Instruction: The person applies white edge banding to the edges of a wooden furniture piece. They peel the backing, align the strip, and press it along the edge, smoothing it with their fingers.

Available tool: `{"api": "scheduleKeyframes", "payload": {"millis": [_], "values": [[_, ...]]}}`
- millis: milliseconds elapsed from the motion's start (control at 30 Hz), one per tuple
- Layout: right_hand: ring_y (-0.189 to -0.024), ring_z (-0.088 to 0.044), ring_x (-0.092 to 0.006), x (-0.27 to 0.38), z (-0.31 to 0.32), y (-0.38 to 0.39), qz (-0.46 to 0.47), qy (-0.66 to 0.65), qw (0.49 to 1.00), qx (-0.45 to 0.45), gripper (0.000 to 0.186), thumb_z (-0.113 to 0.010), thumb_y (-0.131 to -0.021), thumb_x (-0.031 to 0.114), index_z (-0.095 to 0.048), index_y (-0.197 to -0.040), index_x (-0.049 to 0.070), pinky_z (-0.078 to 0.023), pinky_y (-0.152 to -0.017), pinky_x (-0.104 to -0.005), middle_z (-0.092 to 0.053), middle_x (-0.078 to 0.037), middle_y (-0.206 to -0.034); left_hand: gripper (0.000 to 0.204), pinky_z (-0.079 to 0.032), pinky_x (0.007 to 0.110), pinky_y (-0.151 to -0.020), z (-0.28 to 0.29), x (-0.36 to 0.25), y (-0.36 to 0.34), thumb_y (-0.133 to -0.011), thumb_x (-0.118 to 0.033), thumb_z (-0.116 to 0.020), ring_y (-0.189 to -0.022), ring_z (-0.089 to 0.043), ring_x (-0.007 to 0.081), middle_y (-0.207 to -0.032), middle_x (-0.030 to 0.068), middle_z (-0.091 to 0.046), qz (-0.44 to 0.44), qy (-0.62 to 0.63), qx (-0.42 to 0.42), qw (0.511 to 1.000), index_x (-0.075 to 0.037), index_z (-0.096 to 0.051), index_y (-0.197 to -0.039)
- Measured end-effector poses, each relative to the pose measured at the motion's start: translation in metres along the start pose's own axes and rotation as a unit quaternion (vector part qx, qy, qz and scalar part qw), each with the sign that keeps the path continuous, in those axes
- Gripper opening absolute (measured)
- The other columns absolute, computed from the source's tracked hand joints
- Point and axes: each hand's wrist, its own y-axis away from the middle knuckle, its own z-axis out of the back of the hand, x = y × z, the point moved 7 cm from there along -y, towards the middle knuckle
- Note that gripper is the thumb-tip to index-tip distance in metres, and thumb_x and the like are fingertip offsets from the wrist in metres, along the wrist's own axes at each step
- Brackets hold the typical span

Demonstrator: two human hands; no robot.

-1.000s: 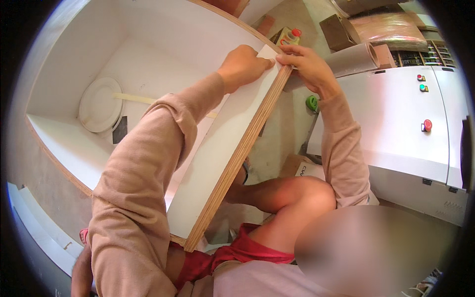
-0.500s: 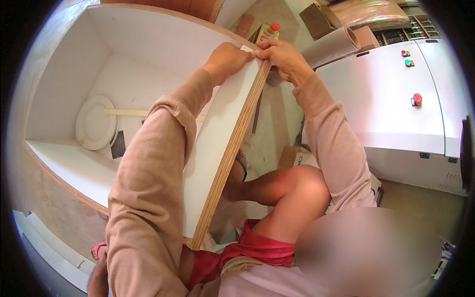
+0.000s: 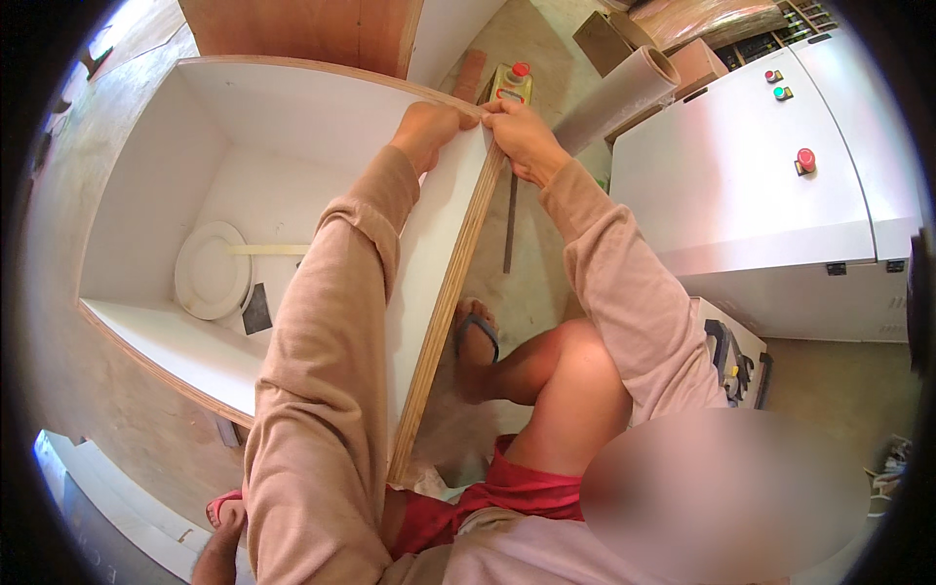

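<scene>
In front of me stands an open white box (image 3: 439,214) with bare plywood edges, like a cabinet carcass. Both hands are at its far right corner. My left hand (image 3: 427,135) is closed with its fingers curled on the inner side of the corner; whatever is in them is hidden. From the outer side, my right hand (image 3: 526,141) pinches the corner's plywood edge between thumb and fingers. Deep in the box lie a white plate-like disc (image 3: 210,273), a pale flat strip (image 3: 268,250) reaching from it under my left forearm, and a dark grey piece (image 3: 256,309).
Beyond the corner stand a yellowish can with a red cap (image 3: 512,85) and a wrapped roll (image 3: 624,96). A white machine cabinet with buttons (image 3: 741,166) is at the right. A thin dark bar (image 3: 511,224) lies on the floor near my sandalled foot (image 3: 476,331).
The view has shifted, so the box sits lower and a brown panel behind it shows more. Both hands stay at the corner, their fingertips slightly farther apart.
</scene>
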Motion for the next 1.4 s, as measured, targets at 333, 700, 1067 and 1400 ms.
{"api": "scheduleKeyframes", "payload": {"millis": [333, 700, 1067, 1400], "values": [[-0.088, -0.065, -0.02, 0.0, 0.008, 0.002, -0.013, -0.038, 0.998, 0.038, 0.044, -0.051, -0.099, 0.019, -0.073, -0.133, 0.001, -0.051, -0.071, -0.0335, -0.072, -0.01, -0.106, 0.039, -0.065, 0.044, -0.081, -0.002, 0.002, -0.011, -0.097, -0.016, -0.08, -0.092, -0.079, 0.0298, -0.113, 0.0221, -0.077, -0.044, -0.027, 0.047, 0.998, 0.013, -0.07, -0.122], [-0.104, -0.066, -0.0161, 0.004, 0.012, 0.01, 0.032, -0.01, 0.997, 0.066, 0.049, -0.068, -0.105, 0.02, -0.061, -0.148, -0.003, -0.055, -0.087, -0.0307, -0.068, -0.01, -0.122, 0.058, -0.061, 0.043, -0.073, 0.01, -0.005, 0.027, -0.093, -0.042, -0.086, -0.084, -0.078, 0.0289, -0.104, 0.0203, -0.08, -0.04, -0.247, -0.002, 0.968, 0.01, -0.078, -0.116], [-0.097, -0.068, -0.0176, 0.004, 0.015, -0.001, 0.072, 0.055, 0.996, 0.02, 0.041, -0.074, -0.096, 0.011, -0.071, -0.134, -0.005, -0.056, -0.085, -0.0305, -0.073, -0.012, -0.115, 0.076, -0.06, 0.041, -0.084, 0.025, 0.013, 0.114, -0.093, -0.059, -0.081, -0.089, -0.079, 0.0317, -0.104, 0.0245, -0.081, 0.013, -0.311, -0.013, 0.95, 0.014, -0.078, -0.117], [-0.108, -0.072, -0.0247, -0.007, 0.016, -0.01, 0.079, 0.001, 0.997, 0.021, 0.044, -0.075, -0.09, 0.014, -0.074, -0.131, -0.003, -0.056, -0.092, -0.0345, -0.076, -0.017, -0.122, 0.075, -0.059, 0.043, -0.088, 0.042, 0.042, 0.19, -0.093, -0.059, -0.083, -0.093, -0.079, 0.033, -0.106, 0.025, -0.08, 0.055, -0.322, -0.036, 0.945, 0.013, -0.078, -0.116]]}}
